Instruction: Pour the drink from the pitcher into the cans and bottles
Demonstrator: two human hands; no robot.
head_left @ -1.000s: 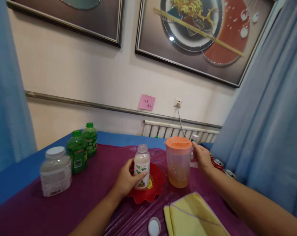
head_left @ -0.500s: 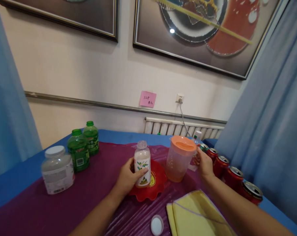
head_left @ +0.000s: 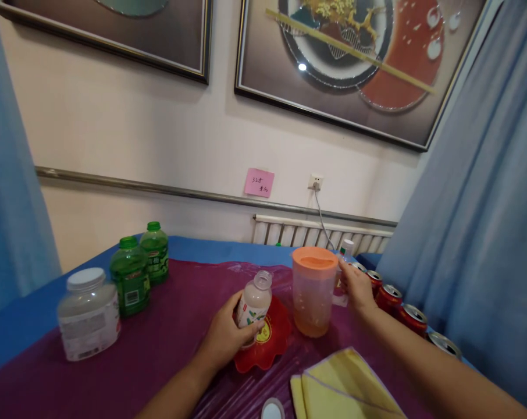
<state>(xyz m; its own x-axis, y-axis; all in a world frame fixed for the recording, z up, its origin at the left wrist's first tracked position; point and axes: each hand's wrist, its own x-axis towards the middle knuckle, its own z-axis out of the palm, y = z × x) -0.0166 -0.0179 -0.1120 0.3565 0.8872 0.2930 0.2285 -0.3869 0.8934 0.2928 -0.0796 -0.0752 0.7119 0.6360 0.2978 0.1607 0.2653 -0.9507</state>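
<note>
My left hand point(head_left: 225, 334) is wrapped round a small clear bottle point(head_left: 255, 302) with a white label and no cap; the bottle leans to the right over a red scalloped plate point(head_left: 277, 331). My right hand point(head_left: 354, 285) grips the handle of a clear pitcher point(head_left: 312, 302) with an orange lid, which stands upright to the right of the plate. Some amber liquid shows in the pitcher's bottom. A white cap point(head_left: 272, 409) lies at the near edge of view, beside a folded yellow cloth point(head_left: 344, 387).
Two green bottles point(head_left: 131, 279) and a white-lidded jar point(head_left: 89, 317) stand at the left. Several red cans point(head_left: 390, 298) line the right side, behind my right forearm. A small bottle point(head_left: 346, 249) is behind the pitcher. A purple sheet point(head_left: 159, 349) covers the table.
The small bottle has gone from upright to tilted right, its mouth nearer the pitcher. The pitcher now stands straighter, with my right hand still on its handle. The view has shifted slightly.
</note>
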